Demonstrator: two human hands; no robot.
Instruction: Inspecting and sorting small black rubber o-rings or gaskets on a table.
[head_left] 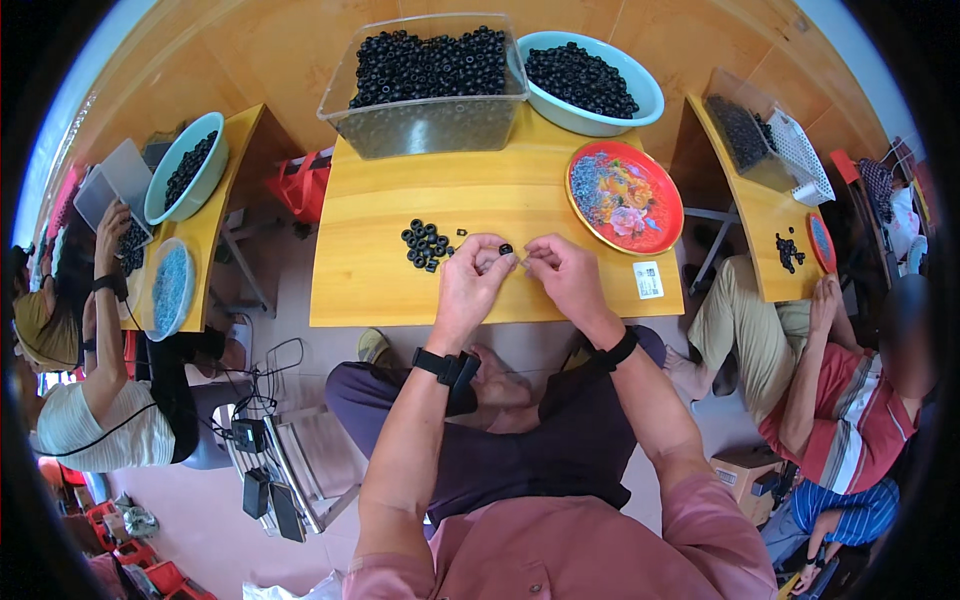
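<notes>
Between the thumb and forefinger of my left hand (468,283) is a small black ring-shaped part (506,249), its opening turned up. My right hand (568,278) is close beside it, thumb and fingertips pinched together. Whatever those fingertips hold is too small to make out. Left of my left hand lies a loose cluster of black ring-shaped parts (425,246) on the yellow table (360,205). A round red flowered tray (655,225) sits beyond my right hand, with many tiny bluish clear pieces (592,187) on its left side.
At the table's back stand a clear plastic bin (420,125) and a pale green basin (640,75), both full of black parts. A white label (648,280) lies near the front right edge. Co-workers sit at tables left (225,190) and right (745,210).
</notes>
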